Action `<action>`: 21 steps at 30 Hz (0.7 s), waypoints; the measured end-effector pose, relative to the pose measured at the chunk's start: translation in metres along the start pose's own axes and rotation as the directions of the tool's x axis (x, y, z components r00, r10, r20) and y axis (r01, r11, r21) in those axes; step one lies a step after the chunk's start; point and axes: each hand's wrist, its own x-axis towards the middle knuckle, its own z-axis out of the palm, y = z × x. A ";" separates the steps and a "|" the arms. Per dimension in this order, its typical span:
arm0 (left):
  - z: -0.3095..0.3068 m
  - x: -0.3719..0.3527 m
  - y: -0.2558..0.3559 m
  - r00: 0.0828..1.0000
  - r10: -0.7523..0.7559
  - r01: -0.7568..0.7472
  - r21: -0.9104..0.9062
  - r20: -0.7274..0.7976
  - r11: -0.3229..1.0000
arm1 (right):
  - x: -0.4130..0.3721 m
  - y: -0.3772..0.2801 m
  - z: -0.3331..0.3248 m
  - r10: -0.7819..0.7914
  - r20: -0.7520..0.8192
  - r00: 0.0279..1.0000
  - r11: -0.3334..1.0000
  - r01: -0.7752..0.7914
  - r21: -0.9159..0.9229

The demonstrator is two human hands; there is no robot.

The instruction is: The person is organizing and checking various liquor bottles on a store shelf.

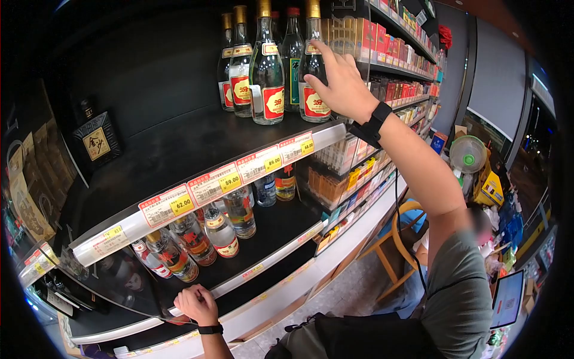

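My right hand (344, 81) is raised at the top shelf, its fingers apart, the index finger at the neck of a clear glass bottle (314, 96) with a red and yellow label and gold cap. Left of it stand several similar bottles, the nearest a clear bottle (267, 78) with a gold cap. A green-labelled bottle (293, 48) with a red cap is between them. Lower down, my left hand (196, 304) rests by the lower shelf's front edge, its fingers curled; whether it grips anything is hidden.
Price tags line the top shelf's edge (206, 190). Several bottles stand on the shelf below, including a clear one (221, 233). A dark square bottle (95, 139) is at left. Packed cigarette racks (397, 45), a wooden chair (394, 254), a fan (468, 154) and a seated person are at right.
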 end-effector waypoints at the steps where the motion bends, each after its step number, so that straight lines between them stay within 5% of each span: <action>1: -0.001 -0.001 0.000 1.000 -0.014 0.015 -0.003 0.014 1.000 | 0.000 0.000 0.000 0.026 0.006 1.000 1.000 -0.026 -0.015; 21: -0.003 -0.004 -0.003 0.998 -0.024 0.025 -0.017 0.053 1.000 | -0.005 0.010 0.002 -0.075 -0.105 0.992 0.997 0.073 -0.019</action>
